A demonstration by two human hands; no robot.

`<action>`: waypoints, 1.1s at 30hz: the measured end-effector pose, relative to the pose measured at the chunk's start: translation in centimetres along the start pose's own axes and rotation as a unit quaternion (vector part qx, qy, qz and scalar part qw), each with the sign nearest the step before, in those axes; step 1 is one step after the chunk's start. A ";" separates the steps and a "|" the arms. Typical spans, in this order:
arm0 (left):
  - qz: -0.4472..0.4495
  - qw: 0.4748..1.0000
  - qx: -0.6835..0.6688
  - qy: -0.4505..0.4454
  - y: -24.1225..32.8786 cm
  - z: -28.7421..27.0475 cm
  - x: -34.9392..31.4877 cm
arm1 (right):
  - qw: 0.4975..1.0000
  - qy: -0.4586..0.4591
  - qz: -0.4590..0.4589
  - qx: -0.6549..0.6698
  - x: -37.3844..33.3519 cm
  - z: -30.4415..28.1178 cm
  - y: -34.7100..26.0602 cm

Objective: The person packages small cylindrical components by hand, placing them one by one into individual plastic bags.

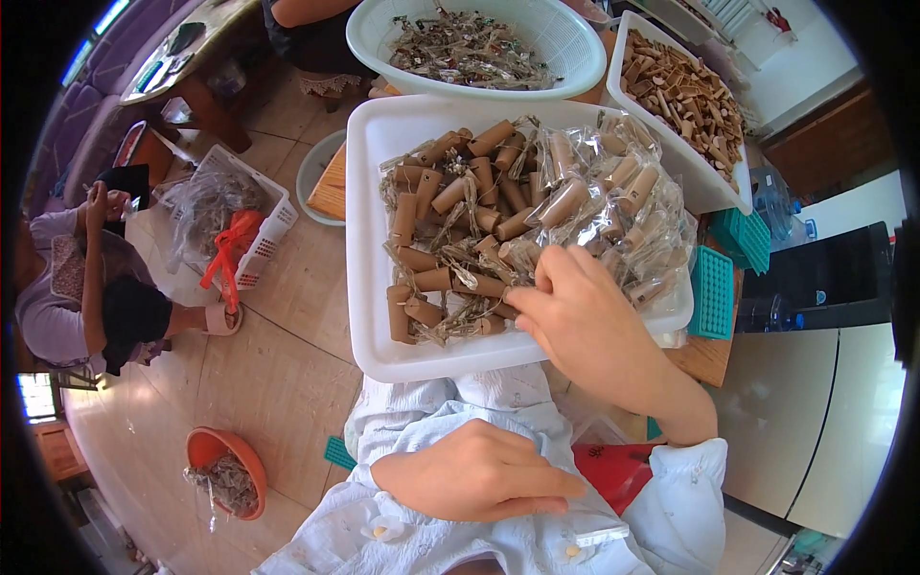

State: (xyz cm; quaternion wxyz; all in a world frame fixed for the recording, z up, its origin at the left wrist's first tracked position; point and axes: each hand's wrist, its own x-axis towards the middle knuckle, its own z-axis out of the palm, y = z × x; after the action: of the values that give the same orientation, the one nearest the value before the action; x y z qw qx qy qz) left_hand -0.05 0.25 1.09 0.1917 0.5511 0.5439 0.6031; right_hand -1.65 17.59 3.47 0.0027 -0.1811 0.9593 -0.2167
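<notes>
My right hand [586, 321] reaches into a white plastic tub [362, 240]. Its thumb and forefinger are pinched at the end of a brown stopper [479, 285] with thin wire; the exact grip is partly hidden. Many similar cork-shaped stoppers with bundled wire lie loose in the tub's left half. Stoppers in clear plastic bags [613, 211] are heaped on the right. My left hand [479, 470] rests over my lap, palm down, fingers loosely stretched to the right, with nothing visible in it. A small clear-white piece [602, 535] lies on my clothing near its fingertips.
Beyond the tub stand a pale basin [359, 43] of wire bundles and a white bin [733, 187] of brown pieces. Green plastic trays [711, 292] are at right. On the floor are an orange bowl [251, 470] and a white basket [273, 225]; another person [72, 297] sits left.
</notes>
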 end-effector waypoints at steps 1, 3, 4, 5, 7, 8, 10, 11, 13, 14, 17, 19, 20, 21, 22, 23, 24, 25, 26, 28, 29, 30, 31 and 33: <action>0.006 1.000 -0.001 -0.018 -0.2 0.0 0.0 | 0.997 -0.013 0.016 -0.070 0.4 0.1 0.3; 0.007 1.000 -0.014 -0.004 0.0 0.3 -0.1 | 0.990 -0.027 0.024 -0.138 1.0 0.2 0.4; 0.009 1.000 -0.028 0.008 -0.1 0.3 -0.1 | 0.984 -0.057 0.032 -0.168 1.3 0.4 0.4; 0.009 1.000 -0.028 0.010 -0.2 0.3 -0.2 | 0.976 -0.086 0.041 -0.198 1.6 0.5 0.6; 0.009 0.999 -0.032 0.014 -0.4 0.2 -0.2 | 0.974 -0.077 0.023 -0.212 2.0 1.0 1.2; 0.009 0.999 -0.032 0.015 -0.4 0.1 -0.2 | 0.972 -0.066 0.006 -0.225 2.0 1.2 1.5; 0.008 1.000 -0.027 0.009 -0.3 -0.1 -0.2 | 0.981 -0.049 0.001 -0.189 1.9 1.4 1.8; 0.009 1.000 -0.027 0.009 -0.4 -0.2 -0.3 | 0.988 -0.031 -0.004 -0.152 1.8 1.3 1.9; 0.005 0.999 -0.034 0.013 -0.4 -0.2 -0.4 | 0.992 -0.020 0.001 -0.126 1.7 1.1 2.1; 0.005 0.999 -0.033 0.013 -0.3 -0.2 -0.4 | 0.995 -0.009 0.006 -0.100 1.6 0.9 2.1; 0.009 1.000 -0.022 0.011 -0.4 -0.2 -0.4 | 0.999 0.040 0.012 0.004 1.0 0.7 2.6; 0.024 0.997 -0.042 0.056 -0.6 0.0 -0.8 | 0.996 0.083 -0.002 0.038 0.7 0.0 2.5; 0.023 0.997 -0.040 0.058 -0.5 -0.2 -0.8 | 0.989 0.126 -0.015 0.073 0.7 -0.4 2.4; 0.025 0.997 -0.028 0.073 -0.4 -0.6 -0.8 | 0.989 0.126 -0.018 0.074 0.6 -0.8 2.2; 0.029 0.996 -0.020 0.085 -0.5 -0.9 -0.8 | 0.985 0.145 -0.023 0.094 0.4 -1.3 2.2; 0.031 0.996 -0.021 0.082 -0.5 -1.2 -1.0 | 0.980 0.163 -0.028 0.113 0.1 -1.6 2.3; 0.012 0.996 -0.008 0.093 -0.3 -1.5 -1.1 | 0.977 0.183 -0.073 0.083 0.0 -1.7 2.9; -0.007 0.995 0.006 0.104 -0.2 -1.7 -1.3 | 0.977 0.185 -0.072 0.082 -0.4 -1.9 2.9; -0.006 0.995 0.006 0.102 -0.2 -1.6 -1.4 | 0.976 0.173 -0.072 0.114 -0.8 -2.0 2.8; -0.037 0.982 0.045 0.180 0.0 -1.3 -1.7 | 0.974 0.162 -0.070 0.145 -1.8 -1.7 2.6; -0.038 0.981 0.048 0.182 0.3 -1.1 -1.7 | 0.964 0.166 -0.085 0.190 -2.2 -1.1 2.3; -0.061 0.974 0.076 0.206 0.7 -0.9 -1.6 | 0.952 0.169 -0.100 0.235 -2.4 -0.6 2.2; -0.082 0.966 0.098 0.226 0.7 -0.7 -1.3 | 0.952 0.172 -0.097 0.234 -2.5 -0.4 2.3; -0.065 0.971 0.088 0.214 0.3 -0.5 -0.9 | 0.937 0.214 -0.171 0.218 -2.6 0.2 2.2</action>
State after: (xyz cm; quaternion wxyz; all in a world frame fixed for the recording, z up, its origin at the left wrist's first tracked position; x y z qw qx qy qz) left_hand -0.08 -0.77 1.02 0.0604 0.3879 0.6578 0.6428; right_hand 0.08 20.27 2.20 -0.2004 -0.2866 0.8207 -0.4518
